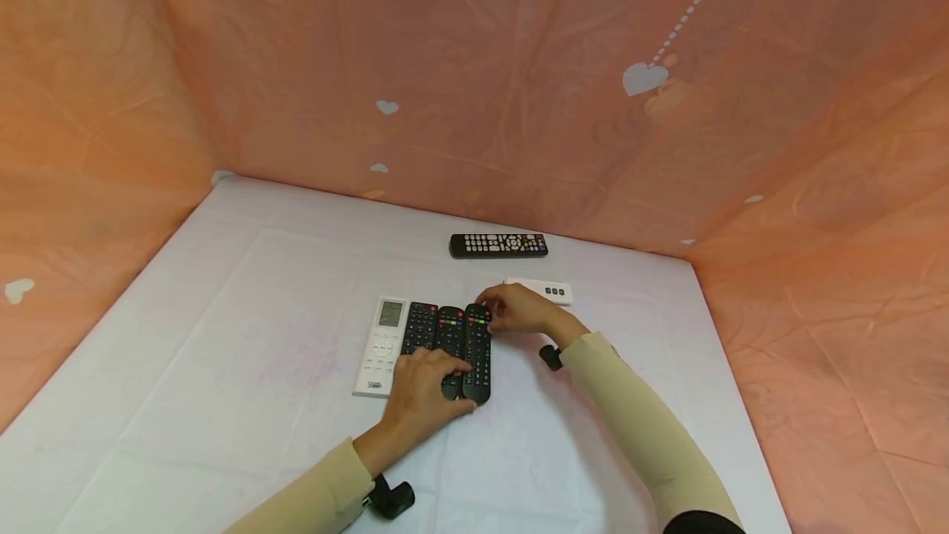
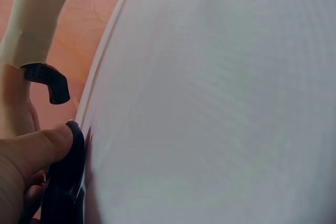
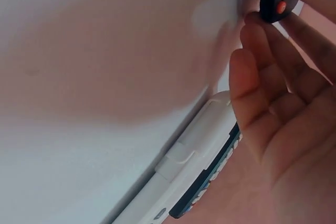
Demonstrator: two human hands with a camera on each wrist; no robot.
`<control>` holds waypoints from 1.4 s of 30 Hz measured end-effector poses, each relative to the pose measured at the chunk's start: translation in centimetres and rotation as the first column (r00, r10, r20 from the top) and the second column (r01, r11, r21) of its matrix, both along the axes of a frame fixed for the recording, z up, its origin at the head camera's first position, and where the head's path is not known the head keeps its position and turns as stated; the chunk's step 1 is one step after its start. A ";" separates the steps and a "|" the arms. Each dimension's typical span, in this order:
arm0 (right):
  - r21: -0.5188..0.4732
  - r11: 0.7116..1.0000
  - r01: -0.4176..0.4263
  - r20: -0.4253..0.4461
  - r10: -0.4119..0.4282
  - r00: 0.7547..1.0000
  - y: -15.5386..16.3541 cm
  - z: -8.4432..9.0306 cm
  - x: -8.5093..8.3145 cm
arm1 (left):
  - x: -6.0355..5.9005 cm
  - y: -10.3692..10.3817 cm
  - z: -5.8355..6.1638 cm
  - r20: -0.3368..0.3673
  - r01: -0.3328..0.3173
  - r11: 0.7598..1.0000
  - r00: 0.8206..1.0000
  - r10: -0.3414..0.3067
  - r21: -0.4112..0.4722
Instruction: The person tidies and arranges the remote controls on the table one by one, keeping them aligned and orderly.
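Three black remotes lie side by side next to a white remote in the middle of the white table. My left hand rests flat over the near ends of the middle black remote and the rightmost black remote. The left wrist view shows its thumb pressing the rounded end of a black remote. My right hand touches the far end of the rightmost remote with its fingertips. In the right wrist view its fingers are nearly straight beside that remote's tip.
A small white remote lies just behind my right hand. A black remote with many buttons sits farther back near the wall. Orange cloth with white hearts walls in the table on three sides.
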State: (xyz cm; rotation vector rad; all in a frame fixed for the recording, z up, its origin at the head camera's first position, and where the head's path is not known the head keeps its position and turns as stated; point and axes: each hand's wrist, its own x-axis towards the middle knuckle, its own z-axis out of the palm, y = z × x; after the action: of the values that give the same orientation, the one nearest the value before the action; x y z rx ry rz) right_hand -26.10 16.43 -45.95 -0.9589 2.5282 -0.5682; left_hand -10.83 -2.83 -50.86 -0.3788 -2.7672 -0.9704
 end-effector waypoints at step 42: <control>-0.270 0.851 0.450 0.046 -0.455 0.889 7.0 0.7 -4.0 | -14.1 -5.9 6.7 0.281 0.076 0.936 0.943 -0.180 0.344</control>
State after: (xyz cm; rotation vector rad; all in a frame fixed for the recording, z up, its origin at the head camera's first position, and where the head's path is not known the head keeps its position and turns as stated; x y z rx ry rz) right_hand -30.06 23.47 -45.30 -0.4330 2.7517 -1.0760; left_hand -24.92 -8.69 -44.20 -0.3880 -2.7920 -1.6256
